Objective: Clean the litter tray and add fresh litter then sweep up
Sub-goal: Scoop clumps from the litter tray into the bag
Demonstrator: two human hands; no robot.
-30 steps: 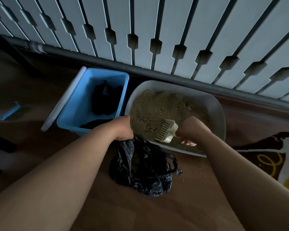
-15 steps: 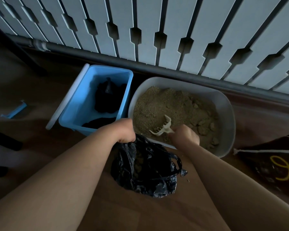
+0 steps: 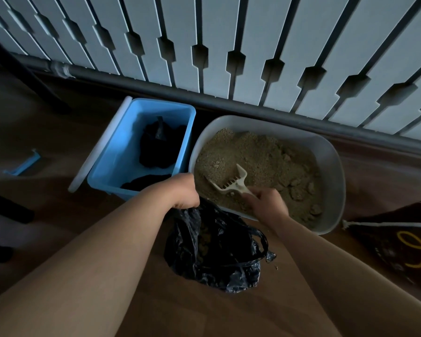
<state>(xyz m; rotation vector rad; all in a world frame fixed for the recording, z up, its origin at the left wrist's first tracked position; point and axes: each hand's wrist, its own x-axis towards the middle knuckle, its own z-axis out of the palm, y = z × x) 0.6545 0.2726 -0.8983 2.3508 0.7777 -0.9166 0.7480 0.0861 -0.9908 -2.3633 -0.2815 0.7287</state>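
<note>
Right grip [image 3: 267,205] clenched on cream slotted plastic scoop [image 3: 233,182] inside the grey oval litter tray [image 3: 333,166]; left hand [image 3: 182,192] pinches the crinkly black plastic bag [image 3: 216,249] open. I'd guess loose, crumbly clumps, so lift slowly.
</note>
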